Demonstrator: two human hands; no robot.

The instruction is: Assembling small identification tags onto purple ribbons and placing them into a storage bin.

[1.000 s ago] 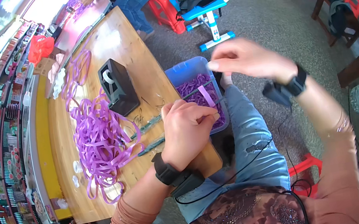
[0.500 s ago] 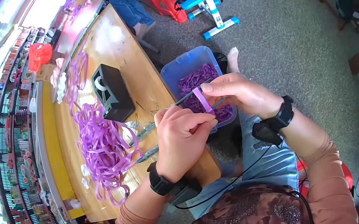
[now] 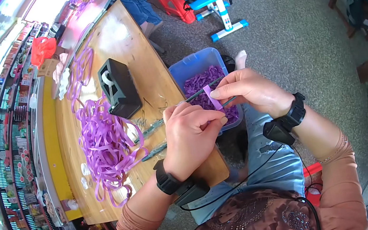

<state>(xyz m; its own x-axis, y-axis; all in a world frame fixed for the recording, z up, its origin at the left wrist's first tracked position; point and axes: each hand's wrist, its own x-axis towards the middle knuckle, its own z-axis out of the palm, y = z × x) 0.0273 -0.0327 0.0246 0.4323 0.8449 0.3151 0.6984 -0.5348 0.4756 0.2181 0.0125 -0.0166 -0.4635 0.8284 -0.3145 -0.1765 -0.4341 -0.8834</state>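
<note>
Two thin dark rods reach over the table's edge, side by side, and a purple ribbon lies across them near their far ends. My left hand is closed over the rods, its thumb and index finger pinched at the ribbon's lower end. Above and to the right, my right hand pinches the ribbon by the rods, thumb on top. Its other fingers are partly hidden behind. Underneath stands a blue plastic bin holding many short purple ribbon pieces.
A tangled heap of purple ribbon lies on the wooden table, beside a black tape dispenser. Packed shelves line the left. Beyond sit another person's legs, a red stool and a blue-and-white stand.
Both hands appear slightly farther right, as does most of the scene. The pinches on the ribbon look much the same, with the strip leaning a little more.
</note>
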